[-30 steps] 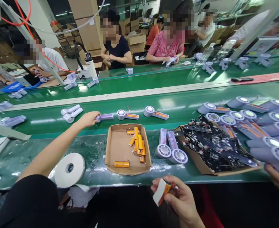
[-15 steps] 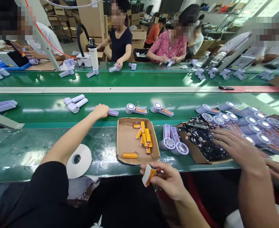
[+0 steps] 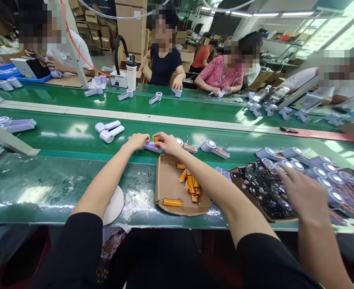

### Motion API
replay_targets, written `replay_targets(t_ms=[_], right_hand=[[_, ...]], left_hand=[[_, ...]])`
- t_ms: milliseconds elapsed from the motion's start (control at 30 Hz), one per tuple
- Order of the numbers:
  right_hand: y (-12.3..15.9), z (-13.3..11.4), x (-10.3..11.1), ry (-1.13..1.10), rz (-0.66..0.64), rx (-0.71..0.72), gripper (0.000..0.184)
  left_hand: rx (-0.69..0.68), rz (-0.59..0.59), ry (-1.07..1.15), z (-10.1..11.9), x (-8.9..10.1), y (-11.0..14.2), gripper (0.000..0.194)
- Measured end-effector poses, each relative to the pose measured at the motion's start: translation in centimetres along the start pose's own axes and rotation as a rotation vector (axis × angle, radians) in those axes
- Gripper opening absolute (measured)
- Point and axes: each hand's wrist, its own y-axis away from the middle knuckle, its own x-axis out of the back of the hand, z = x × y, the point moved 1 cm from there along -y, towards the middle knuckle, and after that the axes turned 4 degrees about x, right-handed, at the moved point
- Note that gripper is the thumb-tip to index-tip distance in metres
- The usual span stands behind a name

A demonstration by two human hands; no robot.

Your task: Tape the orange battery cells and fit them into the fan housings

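Observation:
My left hand (image 3: 138, 141) is closed on the near end of a lilac handheld fan housing (image 3: 153, 147) lying on the green belt; its fan end is hidden under my fingers. My right hand (image 3: 168, 143) pinches an orange battery (image 3: 156, 139) just above the housing's open handle. Whether the battery touches the housing I cannot tell. Below my hands stands a cardboard tray (image 3: 161, 182) with several orange batteries (image 3: 190, 184) in it. Right of my right hand lie two lilac fans (image 3: 208, 146) with orange batteries in their handles, one partly covered by the hand.
A white tape roll (image 3: 116, 206) lies partly behind my left forearm. Box of black circuit boards (image 3: 264, 184) stands right, with a co-worker's hand (image 3: 305, 192) over it and many fans (image 3: 318, 172) beyond. Two white-lilac housings (image 3: 109, 130) lie left on the belt. Co-workers sit opposite.
My right hand has moved up and away from the table's front edge with the orange battery, to the fan housing beside my left hand. My left hand stays on the housing. The camera view has shifted.

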Motion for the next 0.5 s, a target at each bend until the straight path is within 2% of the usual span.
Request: replay_targets(t_ms=[233, 367, 500], right_hand=[[0.4, 0.6, 0.0, 0.372, -0.266, 0.004, 0.045], [-0.3, 0.1, 0.0, 0.494, -0.390, 0.026, 0.049], [-1.1, -0.8, 0.5, 0.557, -0.453, 0.040, 0.051]], left_hand=[[0.046, 0.043, 0.066, 1.5, -1.1, -0.3, 0.030], [0.086, 0.068, 0.097, 2.5, -1.5, -0.2, 0.029], [0.105, 0.076, 0.135, 3.6, -1.3, -0.6, 0.025]])
